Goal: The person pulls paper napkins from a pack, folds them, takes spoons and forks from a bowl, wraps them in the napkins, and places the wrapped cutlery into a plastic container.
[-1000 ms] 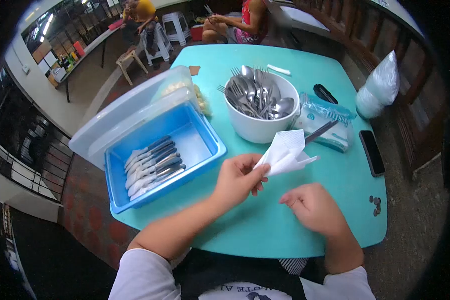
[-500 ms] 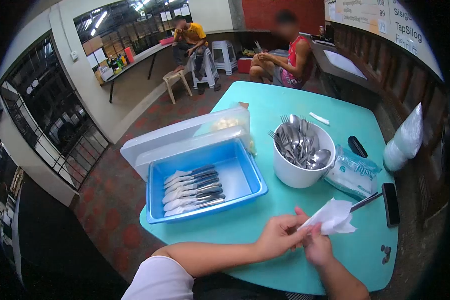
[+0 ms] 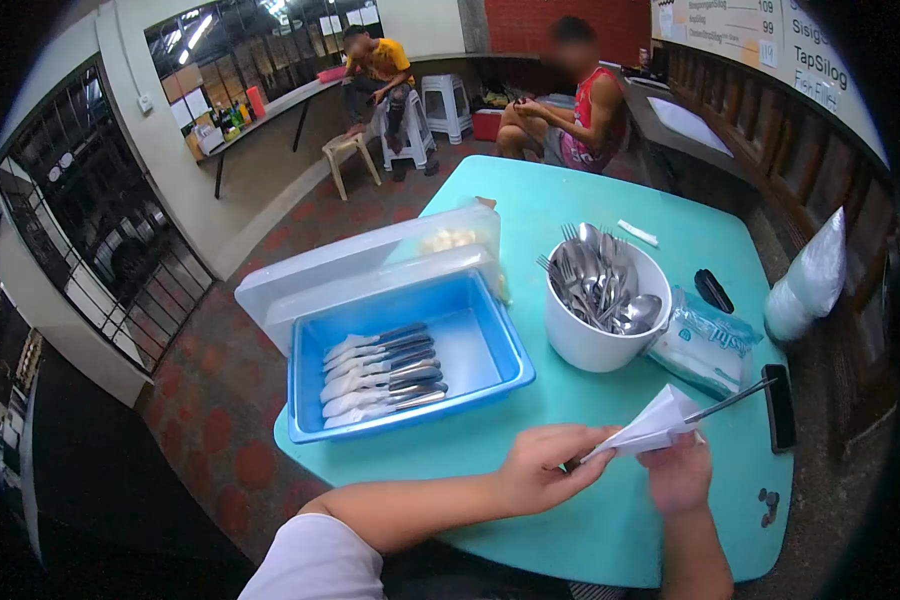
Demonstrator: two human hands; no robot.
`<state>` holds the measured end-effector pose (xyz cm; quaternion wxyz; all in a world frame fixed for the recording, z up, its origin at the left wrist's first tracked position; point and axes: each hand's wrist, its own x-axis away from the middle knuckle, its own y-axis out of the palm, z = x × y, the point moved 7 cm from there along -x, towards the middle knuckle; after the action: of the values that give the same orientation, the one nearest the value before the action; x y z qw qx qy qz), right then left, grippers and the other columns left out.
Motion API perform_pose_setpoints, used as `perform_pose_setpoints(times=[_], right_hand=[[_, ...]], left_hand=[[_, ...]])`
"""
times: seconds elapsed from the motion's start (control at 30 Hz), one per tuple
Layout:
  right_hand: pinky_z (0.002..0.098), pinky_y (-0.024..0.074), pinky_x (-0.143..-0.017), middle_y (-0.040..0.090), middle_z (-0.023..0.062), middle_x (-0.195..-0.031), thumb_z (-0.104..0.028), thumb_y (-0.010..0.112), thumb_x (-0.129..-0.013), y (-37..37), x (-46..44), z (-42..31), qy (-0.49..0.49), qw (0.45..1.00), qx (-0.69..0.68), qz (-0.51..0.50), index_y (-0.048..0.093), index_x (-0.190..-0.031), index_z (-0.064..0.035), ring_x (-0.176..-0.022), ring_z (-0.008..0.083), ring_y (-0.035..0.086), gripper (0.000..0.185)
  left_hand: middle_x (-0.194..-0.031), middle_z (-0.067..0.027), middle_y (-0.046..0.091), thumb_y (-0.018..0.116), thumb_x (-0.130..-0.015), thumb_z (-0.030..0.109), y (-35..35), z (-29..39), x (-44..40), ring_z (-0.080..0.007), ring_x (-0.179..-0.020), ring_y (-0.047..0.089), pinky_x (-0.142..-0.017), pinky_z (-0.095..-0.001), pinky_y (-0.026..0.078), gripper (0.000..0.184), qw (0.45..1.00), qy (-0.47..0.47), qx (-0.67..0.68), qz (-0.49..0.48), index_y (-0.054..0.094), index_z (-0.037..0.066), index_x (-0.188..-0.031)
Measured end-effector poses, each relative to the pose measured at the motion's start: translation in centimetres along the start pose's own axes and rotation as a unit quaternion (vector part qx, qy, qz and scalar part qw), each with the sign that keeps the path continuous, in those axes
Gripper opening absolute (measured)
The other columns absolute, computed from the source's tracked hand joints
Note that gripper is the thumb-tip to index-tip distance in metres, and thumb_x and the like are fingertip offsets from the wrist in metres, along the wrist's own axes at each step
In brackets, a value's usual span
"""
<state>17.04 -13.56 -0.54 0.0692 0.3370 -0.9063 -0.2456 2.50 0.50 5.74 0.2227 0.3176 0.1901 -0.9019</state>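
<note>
My left hand (image 3: 555,468) pinches the narrow end of a white paper napkin (image 3: 660,420), which is wrapped round cutlery. Dark handles (image 3: 735,398) of that cutlery stick out at the napkin's right end. Under the napkin's lower right edge, my right hand (image 3: 682,475) is closed on the paper, its fingers partly hidden and slightly blurred. Left of my hands, a blue tray (image 3: 485,375) holds a row of napkin-wrapped cutlery (image 3: 380,375). Beyond my hands stands a white bucket (image 3: 595,350) full of forks and spoons (image 3: 600,280).
On the turquoise table (image 3: 550,190) lie a napkin pack (image 3: 710,345), a phone (image 3: 780,410), a black object (image 3: 712,290) and coins (image 3: 769,505). A translucent lid (image 3: 360,260) leans behind the tray. Two seated people (image 3: 380,75) are in the background.
My right hand has shifted right and turned along the napkin's lower edge. The napkin is now folded into a narrower cone, and the cutlery handles point further up and right.
</note>
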Motion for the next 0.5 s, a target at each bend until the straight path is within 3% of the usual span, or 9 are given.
perform_pose_setpoints(times=[0.03, 0.13, 0.17, 0.2, 0.23, 0.27, 0.37, 0.47, 0.5], right_hand=[[0.0304, 0.0437, -0.061, 0.067, 0.0074, -0.094, -0.045, 0.049, -0.103, -1.0, -0.4, -0.2, 0.025, 0.996, -0.067, 0.054, 0.061, -0.113, -0.0013, -0.072, 0.014, 0.055, 0.046], [0.0314, 0.0395, -0.057, 0.059, 0.0035, -0.08, -0.032, 0.055, -0.1, -4.8, -0.9, -4.3, -0.147, 0.971, 0.109, 0.156, 0.065, -0.1, -0.0022, -0.065, 0.0162, 0.051, 0.031], [0.0321, 0.0386, -0.057, 0.058, 0.0036, -0.078, -0.027, 0.059, -0.096, -3.4, -0.2, -6.0, -0.279, 0.918, 0.257, 0.114, 0.065, -0.097, -0.0028, -0.064, 0.0176, 0.051, 0.025], [0.0328, 0.0377, -0.056, 0.057, 0.0037, -0.076, -0.021, 0.063, -0.091, -1.6, 1.1, -7.0, -0.397, 0.826, 0.395, 0.067, 0.065, -0.094, -0.0035, -0.062, 0.0191, 0.05, 0.018], [0.0335, 0.0368, -0.056, 0.056, 0.0037, -0.075, -0.016, 0.066, -0.087, 0.7, 2.8, -7.1, -0.495, 0.698, 0.517, 0.016, 0.066, -0.091, -0.0041, -0.061, 0.0206, 0.049, 0.013], [0.0364, 0.0384, -0.06, 0.057, 0.0044, -0.081, -0.009, 0.074, -0.073, 2.5, 3.5, -6.3, -0.522, 0.654, 0.547, -0.029, 0.067, -0.089, -0.0091, -0.07, 0.023, 0.052, 0.017], [0.0418, 0.0436, -0.075, 0.058, 0.0042, -0.092, -0.009, 0.079, -0.07, 6.2, 5.1, -4.8, -0.586, 0.537, 0.6, -0.083, 0.068, -0.097, -0.0095, -0.086, 0.0229, 0.053, 0.028], [0.0433, 0.0409, -0.091, 0.063, 0.0006, -0.111, -0.011, 0.079, -0.071, 7.6, 5.8, -4.5, -0.587, 0.505, 0.628, -0.076, 0.071, -0.096, -0.0175, -0.104, 0.0205, 0.055, 0.027], [0.0453, 0.0387, -0.095, 0.064, -0.0005, -0.113, -0.012, 0.078, -0.071, 8.2, 5.2, -4.3, -0.541, 0.508, 0.665, -0.083, 0.072, -0.099, -0.0177, -0.106, 0.0204, 0.055, 0.029]], left_hand=[[-0.075, -0.0063, 0.068, 0.07, -0.089, 0.006, -0.3, -0.1, -0.3, -0.0105, -0.055, 0.057, -0.049, -0.0265, 0.045, 0.024, 1.0, 0.003, -0.008, 0.008, 0.071, -0.002, -0.111], [-0.074, -0.0056, 0.068, 0.07, -0.091, 0.011, -1.1, -2.5, -0.1, -0.0096, -0.052, 0.057, -0.044, -0.0238, 0.043, 0.021, 0.968, -0.211, 0.121, 0.064, 0.07, -0.001, -0.108], [-0.074, -0.0053, 0.067, 0.07, -0.091, 0.012, -1.3, -3.3, 0.0, -0.009, -0.051, 0.056, -0.042, -0.023, 0.042, 0.021, 0.946, -0.266, 0.171, 0.07, 0.07, -0.001, -0.107], [-0.073, -0.0051, 0.067, 0.07, -0.091, 0.014, -1.5, -4.0, -0.1, -0.0084, -0.049, 0.055, -0.041, -0.0223, 0.04, 0.02, 0.917, -0.323, 0.222, 0.075, 0.069, 0.0, -0.105], [-0.073, -0.0048, 0.067, 0.069, -0.092, 0.016, -1.4, -4.7, 0.0, -0.0079, -0.048, 0.055, -0.039, -0.0215, 0.039, 0.02, 0.882, -0.378, 0.271, 0.08, 0.068, 0.0, -0.104], [-0.07, -0.004, 0.065, 0.07, -0.091, 0.018, -1.1, -4.9, 0.1, -0.0061, -0.046, 0.051, -0.038, -0.0215, 0.035, 0.018, 0.858, -0.411, 0.3, 0.071, 0.066, 0.002, -0.1], [-0.069, -0.0031, 0.064, 0.07, -0.091, 0.019, 0.2, -6.6, 1.1, -0.0047, -0.045, 0.049, -0.039, -0.0208, 0.034, 0.018, 0.846, -0.43, 0.309, 0.057, 0.065, 0.003, -0.098], [-0.07, -0.002, 0.063, 0.07, -0.091, 0.021, 1.0, -6.9, 1.3, -0.0053, -0.047, 0.05, -0.039, -0.0211, 0.035, 0.023, 0.838, -0.445, 0.313, 0.04, 0.064, 0.001, -0.1], [-0.069, -0.0017, 0.063, 0.07, -0.091, 0.021, 1.2, -7.0, 1.4, -0.0048, -0.046, 0.049, -0.039, -0.0207, 0.034, 0.021, 0.839, -0.446, 0.308, 0.041, 0.064, 0.003, -0.098]])
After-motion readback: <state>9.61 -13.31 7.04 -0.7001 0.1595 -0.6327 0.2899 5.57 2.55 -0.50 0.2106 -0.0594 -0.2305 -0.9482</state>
